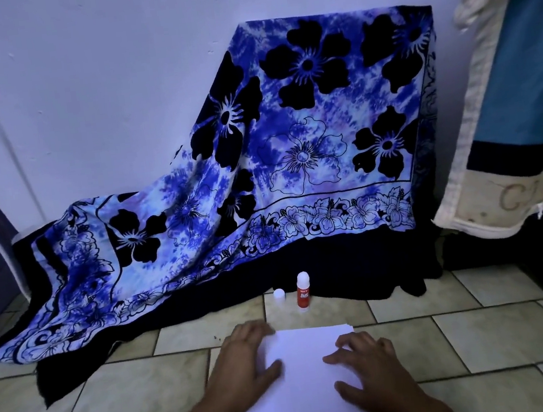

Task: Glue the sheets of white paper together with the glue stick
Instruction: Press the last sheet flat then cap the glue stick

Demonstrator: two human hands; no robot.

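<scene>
the sheets of white paper lie in the lower middle of the frame, flat on the tiled floor, stacked with the far edges nearly flush; at the upper right corner of the stack a thin second edge peeks out

the left hand rests on the stack's left side, fingers laid flat over the far left corner and thumb stretched out onto the page; the right hand lies on the right side with fingers spread and flat, pinching nothing

just above the paper, the glue stick stands upright, its white tip bare, and the cap sits beside it to the left, so i judge the gluing is done for at least one layer and this is the pressing down; recapping is left

how many sheets there are, and whether glue lies between them, i cannot tell; the near edge of the paper and both forearms run off the bottom of the frame, the light is dim and blue, and the flowered cloth behind hides whatever it is draped over
</scene>
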